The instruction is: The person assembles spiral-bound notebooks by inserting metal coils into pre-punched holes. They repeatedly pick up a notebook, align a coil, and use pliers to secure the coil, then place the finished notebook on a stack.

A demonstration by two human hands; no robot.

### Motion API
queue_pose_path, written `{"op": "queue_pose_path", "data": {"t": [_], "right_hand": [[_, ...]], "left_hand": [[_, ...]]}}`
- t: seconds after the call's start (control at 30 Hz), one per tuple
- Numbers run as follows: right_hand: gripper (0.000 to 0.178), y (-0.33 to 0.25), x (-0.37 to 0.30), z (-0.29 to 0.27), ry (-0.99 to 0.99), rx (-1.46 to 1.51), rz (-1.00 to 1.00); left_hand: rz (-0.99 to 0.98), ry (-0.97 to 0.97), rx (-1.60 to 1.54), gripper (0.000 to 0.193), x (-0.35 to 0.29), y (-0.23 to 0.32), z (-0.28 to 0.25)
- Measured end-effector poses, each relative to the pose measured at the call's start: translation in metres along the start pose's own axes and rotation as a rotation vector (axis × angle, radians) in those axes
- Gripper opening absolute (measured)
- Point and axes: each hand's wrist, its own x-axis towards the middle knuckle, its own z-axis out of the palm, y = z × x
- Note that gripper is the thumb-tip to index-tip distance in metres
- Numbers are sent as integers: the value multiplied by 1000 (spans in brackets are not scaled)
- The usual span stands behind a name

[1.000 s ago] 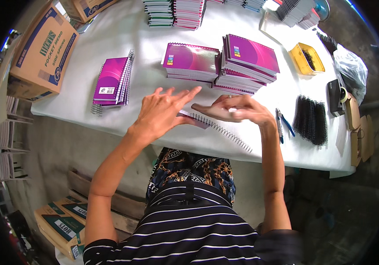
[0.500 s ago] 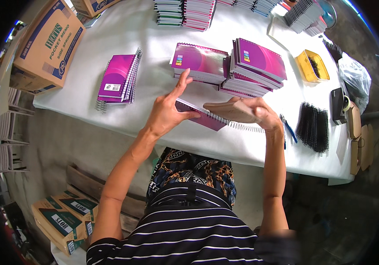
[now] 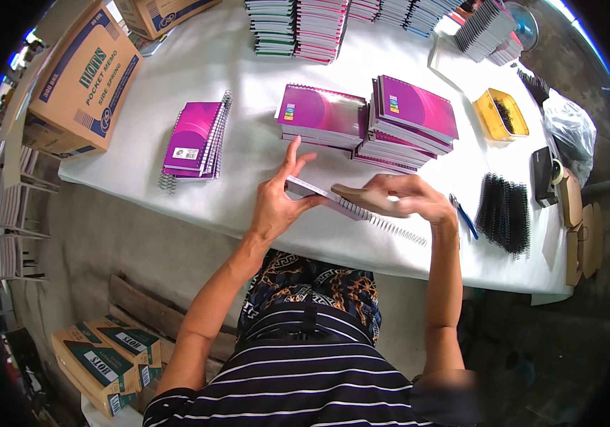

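Observation:
My left hand (image 3: 276,204) grips a small notebook (image 3: 313,188) by its left end, thumb on the near face and fingers behind, the index finger raised. A metal spiral coil (image 3: 399,230) runs along the notebook's near edge, and a long loose tail of it sticks out to the right. In my right hand (image 3: 418,197) is a flat brown piece (image 3: 367,200), blurred by motion, like wood or thick card. It lies over or against the coil; whether it touches cannot be made out.
Stacked purple notebooks (image 3: 322,114) and a taller pile (image 3: 418,107) stand just beyond my hands. More purple notebooks with coils (image 3: 194,139) lie left. To the right are blue-handled pliers (image 3: 465,217), black coils (image 3: 502,213) and a yellow tub (image 3: 500,114). A carton (image 3: 84,85) stands far left.
The notebook has tipped so that its cover shows less and its page edges more. My right hand has shifted slightly with the brown piece, and the coil's tail now slants lower right.

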Motion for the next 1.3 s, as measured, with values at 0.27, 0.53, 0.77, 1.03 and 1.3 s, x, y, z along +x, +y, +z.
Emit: {"op": "queue_pose_path", "data": {"t": [0.27,0.53,0.77,1.03,1.3], "right_hand": [[76,-8,7,7,39,-258,215],[75,3,12,-2,22,-211,158],[65,1,21,-1,-14,-259,109],[58,-1,17,-6,-29,-101,22],[60,-22,26,0,-29,-188,167]], "left_hand": [[33,-13,-17,105,3,-1,3],[-34,-78,-97,100,2,0,3],[8,-132,-165,87,-1,-8,0],[-70,-169,-264,79,0,-11,5],[-54,-179,-194,88,1,-9,3]]}}
